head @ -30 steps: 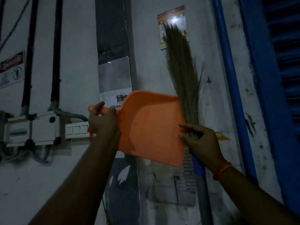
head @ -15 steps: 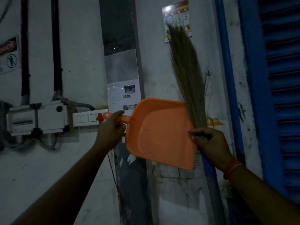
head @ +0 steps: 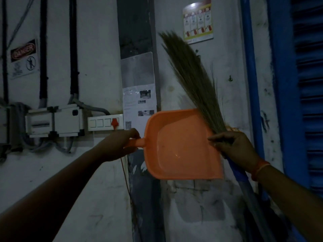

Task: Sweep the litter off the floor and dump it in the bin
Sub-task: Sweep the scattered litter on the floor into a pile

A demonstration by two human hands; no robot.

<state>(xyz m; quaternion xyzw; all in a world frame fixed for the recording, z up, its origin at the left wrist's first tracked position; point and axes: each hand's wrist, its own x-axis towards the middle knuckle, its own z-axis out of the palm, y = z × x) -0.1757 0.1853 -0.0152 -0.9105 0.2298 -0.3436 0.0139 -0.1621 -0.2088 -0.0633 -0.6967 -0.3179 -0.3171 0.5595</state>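
An orange plastic dustpan (head: 181, 145) is held up in front of the wall, its hollow side facing me. My left hand (head: 120, 145) grips its short handle on the left. A grass broom (head: 195, 84) stands bristles up, leaning to the upper left behind the pan's right edge. My right hand (head: 234, 149) grips the broom where the bristles meet its blue handle (head: 237, 173). No litter and no bin are in view.
A white switch plate (head: 103, 122) and grey electrical boxes (head: 54, 120) with cables sit on the wall at left, under a danger sign (head: 24, 58). A safety poster (head: 198, 20) hangs above the broom. A blue shuttered door (head: 307, 102) fills the right side.
The dustpan has turned so its handle points level to the left, and it sits lower. The broom has tilted its bristles to the upper left. Both hands keep their hold.
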